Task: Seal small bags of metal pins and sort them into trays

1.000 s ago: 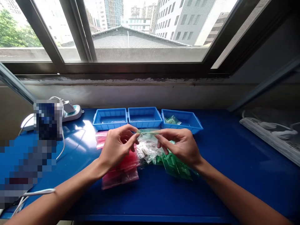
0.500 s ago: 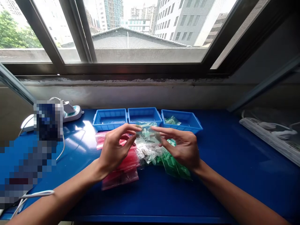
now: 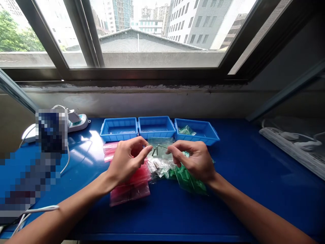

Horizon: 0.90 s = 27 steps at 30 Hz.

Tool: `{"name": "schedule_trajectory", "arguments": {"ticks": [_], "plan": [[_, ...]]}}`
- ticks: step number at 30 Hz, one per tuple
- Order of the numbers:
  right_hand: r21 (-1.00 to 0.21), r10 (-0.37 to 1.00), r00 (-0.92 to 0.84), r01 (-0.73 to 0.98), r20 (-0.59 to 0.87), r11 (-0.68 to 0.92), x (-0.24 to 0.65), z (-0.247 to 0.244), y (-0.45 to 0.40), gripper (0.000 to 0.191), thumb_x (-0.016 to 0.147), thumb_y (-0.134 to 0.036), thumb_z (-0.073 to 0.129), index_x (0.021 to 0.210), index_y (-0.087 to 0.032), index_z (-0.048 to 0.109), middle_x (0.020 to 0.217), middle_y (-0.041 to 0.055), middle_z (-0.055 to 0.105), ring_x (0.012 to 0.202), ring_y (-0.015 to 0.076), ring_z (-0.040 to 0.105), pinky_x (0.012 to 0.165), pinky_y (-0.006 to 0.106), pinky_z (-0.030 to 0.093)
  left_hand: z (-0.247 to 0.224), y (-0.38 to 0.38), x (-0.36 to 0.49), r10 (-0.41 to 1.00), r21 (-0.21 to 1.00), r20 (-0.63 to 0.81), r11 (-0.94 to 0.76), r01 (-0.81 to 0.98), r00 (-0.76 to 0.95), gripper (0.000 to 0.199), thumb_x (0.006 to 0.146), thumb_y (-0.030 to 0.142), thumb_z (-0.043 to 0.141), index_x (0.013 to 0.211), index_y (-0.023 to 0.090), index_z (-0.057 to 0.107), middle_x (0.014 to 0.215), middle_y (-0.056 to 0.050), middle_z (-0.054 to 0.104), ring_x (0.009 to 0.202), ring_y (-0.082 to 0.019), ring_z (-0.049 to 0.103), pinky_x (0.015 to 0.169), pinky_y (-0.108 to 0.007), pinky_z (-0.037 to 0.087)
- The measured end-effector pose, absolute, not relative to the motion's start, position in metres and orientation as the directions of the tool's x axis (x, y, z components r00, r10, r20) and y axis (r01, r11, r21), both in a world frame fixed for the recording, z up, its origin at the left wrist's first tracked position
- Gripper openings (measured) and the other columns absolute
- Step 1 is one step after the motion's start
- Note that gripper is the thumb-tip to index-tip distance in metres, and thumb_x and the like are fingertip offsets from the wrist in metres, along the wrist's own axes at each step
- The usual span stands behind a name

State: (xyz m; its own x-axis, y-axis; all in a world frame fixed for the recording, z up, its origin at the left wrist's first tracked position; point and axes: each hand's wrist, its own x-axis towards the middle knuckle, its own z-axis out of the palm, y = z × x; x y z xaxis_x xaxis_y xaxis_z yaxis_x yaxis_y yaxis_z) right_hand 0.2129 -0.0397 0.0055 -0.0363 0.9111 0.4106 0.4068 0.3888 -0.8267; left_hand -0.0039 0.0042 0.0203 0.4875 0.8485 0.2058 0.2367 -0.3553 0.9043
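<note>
In the head view, the left hand (image 3: pixel 126 162) and right hand (image 3: pixel 193 161) are raised over the middle of the blue counter (image 3: pixel 162 217), their fingertips close together but not touching, on either side of a small bent metal rod (image 3: pixel 156 150), possibly a hex key, at the centre of the frame. Its thin end reaches toward the right hand's fingertips, but the picture is too coarse to tell whether either hand is clamped on it. A clear zip bag (image 3: pixel 159 143) shows just behind it. A piece this thin could slip from a loose pinch and drop into the heap of clear bags (image 3: pixel 158 167) below, where it would be hard to pick out. Pink bags (image 3: pixel 129 193) lie under the left hand and green bags (image 3: pixel 186 181) under the right. Three blue plastic trays (image 3: pixel 156 137) line the counter's back edge, the rightmost holding a small green bag (image 3: pixel 186 130). Power strips (image 3: pixel 78 122) sit at upper left and far right, below a window (image 3: pixel 162 34) overlooking city buildings.
</note>
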Motion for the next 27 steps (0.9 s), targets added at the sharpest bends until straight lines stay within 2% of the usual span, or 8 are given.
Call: {"name": "schedule_trajectory", "arguments": {"ticks": [6, 11, 15, 18, 21, 24, 27], "plan": [[-0.849, 0.931, -0.054, 0.393, 0.362, 0.353, 0.212, 0.007, -0.040, 0.033, 0.095, -0.039, 0.067, 0.068, -0.019, 0.073, 0.048, -0.0015, 0.063, 0.038, 0.0129, 0.057, 0.042, 0.026, 0.046, 0.023, 0.006, -0.003, 0.860, 0.950, 0.115, -0.241, 0.197, 0.496, 0.031, 0.094, 0.036, 0.067, 0.072, 0.015, 0.063, 0.052, 0.004, 0.053, 0.044, -0.007, 0.044, 0.043, -0.018, 0.034], [-0.833, 0.921, -0.049, 0.410, 0.386, 0.371, 0.213, 0.006, -0.040, 0.029, 0.094, -0.032, 0.067, 0.070, -0.018, 0.075, 0.048, -0.0016, 0.064, 0.039, 0.0123, 0.057, 0.043, 0.025, 0.046, 0.023, 0.006, -0.002, 0.861, 0.953, 0.122, -0.240, 0.183, 0.493, 0.031, 0.093, 0.035, 0.068, 0.070, 0.015, 0.063, 0.052, 0.004, 0.051, 0.043, -0.006, 0.040, 0.040, -0.017, 0.030], [-0.848, 0.917, -0.009, 0.379, 0.399, 0.372, 0.214, 0.003, -0.039, 0.022, 0.094, -0.030, 0.070, 0.079, -0.017, 0.080, 0.049, -0.0016, 0.066, 0.038, 0.0122, 0.059, 0.040, 0.024, 0.047, 0.021, 0.006, -0.004, 0.862, 0.939, 0.159, -0.283, 0.196, 0.481, 0.028, 0.094, 0.033, 0.068, 0.074, 0.014, 0.067, 0.050, 0.005, 0.052, 0.042, -0.006, 0.041, 0.040, -0.017, 0.031], [-0.877, 0.920, -0.004, 0.300, 0.393, 0.375, 0.213, 0.001, -0.038, 0.019, 0.094, -0.029, 0.072, 0.083, -0.018, 0.083, 0.056, 0.0001, 0.072, 0.039, 0.0127, 0.062, 0.040, 0.023, 0.052, 0.018, 0.005, -0.005, 0.853, 0.917, 0.205, -0.339, 0.211, 0.479, 0.023, 0.096, 0.031, 0.067, 0.081, 0.013, 0.072, 0.053, 0.002, 0.060, 0.044, -0.008, 0.052, 0.043, -0.018, 0.041], [-0.879, 0.912, -0.002, 0.265, 0.411, 0.397, 0.212, -0.002, -0.039, 0.014, 0.093, -0.024, 0.073, 0.092, -0.020, 0.086, 0.070, 0.0029, 0.081, 0.049, 0.0158, 0.072, 0.048, 0.025, 0.061, 0.018, 0.005, -0.005, 0.851, 0.902, 0.264, -0.385, 0.197, 0.454, 0.017, 0.097, 0.027, 0.067, 0.093, 0.013, 0.076, 0.068, -0.003, 0.074, 0.053, -0.012, 0.066, 0.051, -0.020, 0.053], [-0.851, 0.889, 0.024, 0.302, 0.456, 0.429, 0.214, -0.004, -0.039, 0.025, 0.092, -0.016, 0.072, 0.113, -0.024, 0.084, 0.090, 0.0039, 0.085, 0.064, 0.0187, 0.080, 0.059, 0.028, 0.067, 0.017, 0.006, -0.006, 0.840, 0.864, 0.348, -0.459, 0.204, 0.415, 0.019, 0.095, 0.017, 0.065, 0.109, 0.014, 0.078, 0.085, -0.005, 0.081, 0.064, -0.013, 0.074, 0.059, -0.022, 0.061], [-0.806, 0.851, 0.033, 0.342, 0.524, 0.483, 0.215, -0.007, -0.039, 0.034, 0.091, -0.012, 0.072, 0.120, -0.027, 0.081, 0.113, 0.0031, 0.082, 0.083, 0.0216, 0.082, 0.067, 0.030, 0.070, 0.015, 0.006, -0.007, 0.801, 0.810, 0.447, -0.552, 0.200, 0.398, 0.024, 0.094, 0.012, 0.065, 0.114, 0.016, 0.077, 0.107, -0.007, 0.082, 0.085, -0.015, 0.079, 0.076, -0.024, 0.066]]}}
